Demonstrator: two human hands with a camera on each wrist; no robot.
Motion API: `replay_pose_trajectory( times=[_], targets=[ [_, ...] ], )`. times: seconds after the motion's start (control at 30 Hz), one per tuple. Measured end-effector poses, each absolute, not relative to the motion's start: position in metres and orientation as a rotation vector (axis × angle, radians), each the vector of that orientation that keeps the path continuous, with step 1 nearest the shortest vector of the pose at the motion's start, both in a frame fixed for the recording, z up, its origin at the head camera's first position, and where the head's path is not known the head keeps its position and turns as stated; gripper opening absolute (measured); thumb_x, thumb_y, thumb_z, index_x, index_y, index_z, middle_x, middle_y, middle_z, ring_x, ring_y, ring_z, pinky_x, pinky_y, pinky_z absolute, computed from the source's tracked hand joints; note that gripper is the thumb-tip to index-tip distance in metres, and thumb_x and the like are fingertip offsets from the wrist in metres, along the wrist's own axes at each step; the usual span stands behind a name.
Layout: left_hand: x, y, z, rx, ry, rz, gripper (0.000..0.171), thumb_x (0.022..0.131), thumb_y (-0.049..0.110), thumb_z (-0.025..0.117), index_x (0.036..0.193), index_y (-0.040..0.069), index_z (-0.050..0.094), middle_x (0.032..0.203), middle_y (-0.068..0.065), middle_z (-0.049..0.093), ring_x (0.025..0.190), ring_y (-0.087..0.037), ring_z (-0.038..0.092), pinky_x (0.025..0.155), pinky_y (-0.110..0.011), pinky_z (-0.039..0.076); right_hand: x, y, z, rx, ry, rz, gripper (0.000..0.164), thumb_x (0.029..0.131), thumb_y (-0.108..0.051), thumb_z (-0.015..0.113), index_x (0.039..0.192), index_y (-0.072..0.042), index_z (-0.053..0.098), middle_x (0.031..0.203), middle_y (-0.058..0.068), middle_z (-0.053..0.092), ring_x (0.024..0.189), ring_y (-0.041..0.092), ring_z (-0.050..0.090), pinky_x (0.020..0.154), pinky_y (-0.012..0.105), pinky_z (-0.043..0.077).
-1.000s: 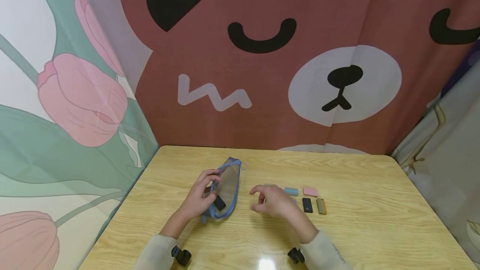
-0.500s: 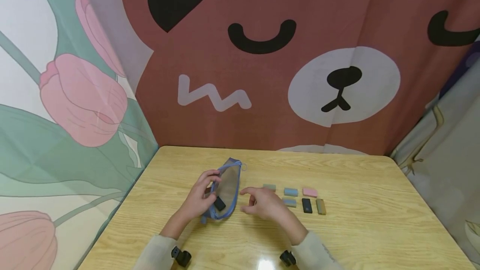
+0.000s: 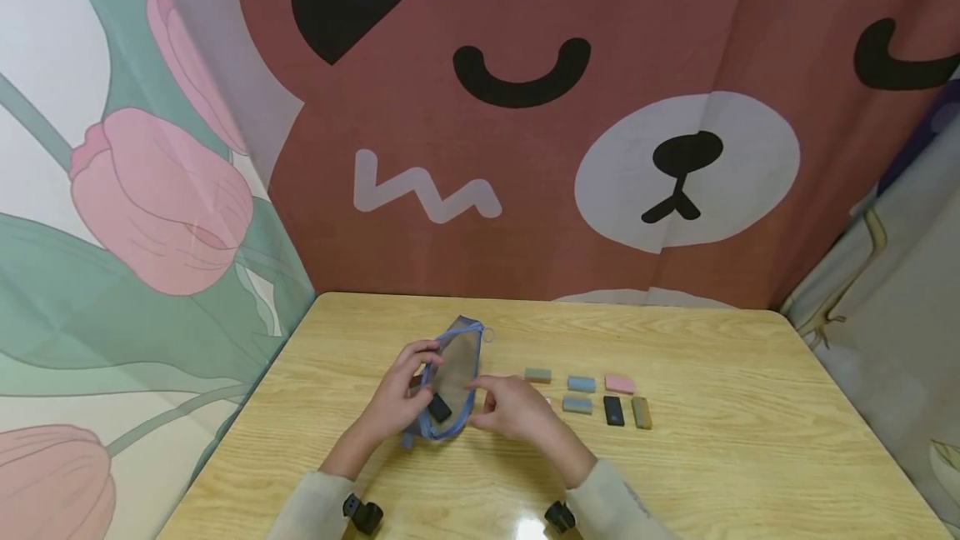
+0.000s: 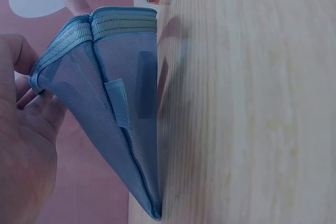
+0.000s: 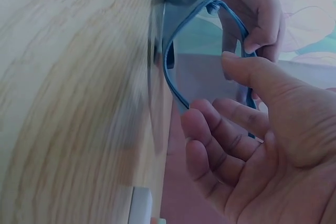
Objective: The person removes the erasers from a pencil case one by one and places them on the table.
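A blue mesh zipper pouch stands on the table with its mouth spread wide. My left hand grips the pouch's left rim between thumb and fingers. Inside the pouch lies a small black block; its dark shape also shows through the mesh in the left wrist view. My right hand is at the pouch's right rim, fingers loosely bent and holding nothing. In the right wrist view, the right hand faces the open mouth; whether its fingertips touch the rim, I cannot tell.
Right of the pouch lie several small blocks: green-brown, blue, pink, blue-tan, black and tan-green. A printed bear curtain hangs behind the wooden table.
My right hand has moved left, from beside the blocks to the pouch's right rim, uncovering the green-brown and blue-tan blocks. The left hand and pouch have stayed in place.
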State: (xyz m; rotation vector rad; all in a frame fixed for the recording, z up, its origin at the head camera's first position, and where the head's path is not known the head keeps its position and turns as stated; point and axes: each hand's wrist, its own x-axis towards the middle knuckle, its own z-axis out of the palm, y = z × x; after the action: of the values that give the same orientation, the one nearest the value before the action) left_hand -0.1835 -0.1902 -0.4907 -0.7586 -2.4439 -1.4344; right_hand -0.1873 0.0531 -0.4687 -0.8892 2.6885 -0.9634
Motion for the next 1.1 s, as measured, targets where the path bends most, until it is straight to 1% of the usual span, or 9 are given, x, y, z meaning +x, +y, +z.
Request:
replay_pose_trajectory(
  times=[0.17, 0.47, 0.73, 0.93, 1.1],
  targets=[
    [-0.184, -0.189, -0.490, -0.752, -2.449, -1.431, 0.047, 0.084, -0.014, 0.056, 0.120, 0.017, 0.058, 0.149, -0.008, 0.043, 0.128, -0.028, 0.052, 0.093, -0.043, 0.054, -0.189, 0.047, -0.472, -0.855, 2.689, -0.959, 0.052, 0.086, -0.031, 0.081, 0.133, -0.015, 0.066, 0.070, -0.014, 0.061, 0.056, 0.003, 0.054, 0.051, 0.024, 0.043],
    [-0.185, -0.189, -0.490, -0.763, -2.439, -1.427, 0.048, 0.084, -0.015, 0.056, 0.120, 0.016, 0.059, 0.148, -0.010, 0.043, 0.129, -0.030, 0.053, 0.092, -0.043, 0.054, -0.191, 0.036, -0.476, -0.839, 2.676, -0.950, 0.049, 0.087, -0.031, 0.081, 0.131, -0.014, 0.067, 0.071, -0.009, 0.061, 0.055, 0.005, 0.054, 0.052, 0.024, 0.044],
    [-0.185, -0.189, -0.492, -0.756, -2.433, -1.423, 0.046, 0.084, -0.014, 0.056, 0.120, 0.014, 0.059, 0.148, -0.012, 0.043, 0.128, -0.029, 0.052, 0.092, -0.043, 0.055, -0.190, 0.025, -0.477, -0.805, 2.681, -0.918, 0.047, 0.087, -0.036, 0.080, 0.128, -0.016, 0.068, 0.074, -0.010, 0.060, 0.061, 0.005, 0.053, 0.055, 0.025, 0.045],
    [-0.185, -0.189, -0.492, -0.751, -2.433, -1.425, 0.044, 0.084, -0.013, 0.056, 0.119, 0.013, 0.059, 0.148, -0.013, 0.043, 0.129, -0.030, 0.052, 0.091, -0.041, 0.055, -0.191, 0.020, -0.480, -0.801, 2.682, -0.915, 0.045, 0.087, -0.036, 0.080, 0.125, -0.015, 0.069, 0.074, -0.011, 0.062, 0.061, 0.004, 0.054, 0.056, 0.025, 0.046],
    [-0.185, -0.189, -0.493, -0.757, -2.426, -1.426, 0.043, 0.085, -0.012, 0.055, 0.119, 0.013, 0.059, 0.148, -0.013, 0.043, 0.130, -0.031, 0.051, 0.092, -0.042, 0.055, -0.190, 0.017, -0.480, -0.781, 2.702, -0.900, 0.043, 0.087, -0.037, 0.080, 0.123, -0.016, 0.071, 0.073, -0.011, 0.060, 0.060, 0.005, 0.053, 0.054, 0.026, 0.045]
  ],
)
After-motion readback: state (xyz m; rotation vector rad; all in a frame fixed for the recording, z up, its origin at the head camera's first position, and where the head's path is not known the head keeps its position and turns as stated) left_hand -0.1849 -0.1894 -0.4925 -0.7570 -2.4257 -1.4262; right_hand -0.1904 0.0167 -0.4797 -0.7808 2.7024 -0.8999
